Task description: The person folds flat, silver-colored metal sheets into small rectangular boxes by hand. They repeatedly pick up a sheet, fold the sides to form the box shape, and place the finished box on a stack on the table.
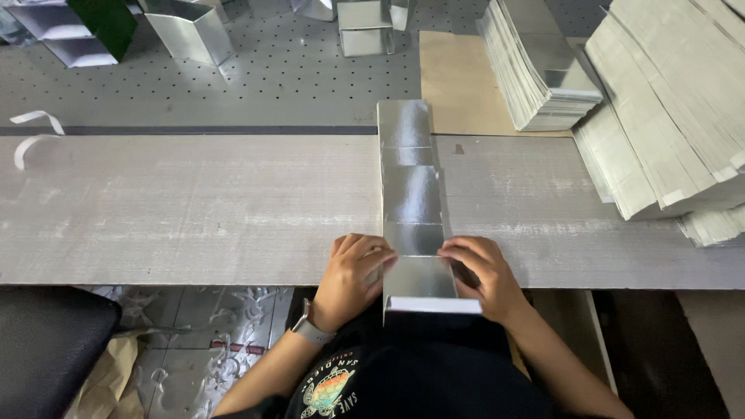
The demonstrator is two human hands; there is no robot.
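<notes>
A long silver, creased cardboard strip point(411, 178) lies lengthwise away from me across the grey wooden table point(194, 209). Its near end panel point(423, 283) is bent up over the table's front edge. My left hand point(353, 279), with a watch on the wrist, pinches the left side of that near fold. On the right side of the same fold rests my right hand point(481, 275), fingers pressing it. Both hands hold the strip.
Tall stacks of flat silver sheets point(667, 101) fill the right side, with another stack point(535, 62) behind. Folded silver boxes point(190, 31) stand on the perforated metal surface at the back. A brown board point(458, 81) lies near the stacks. A black chair point(46, 349) is lower left.
</notes>
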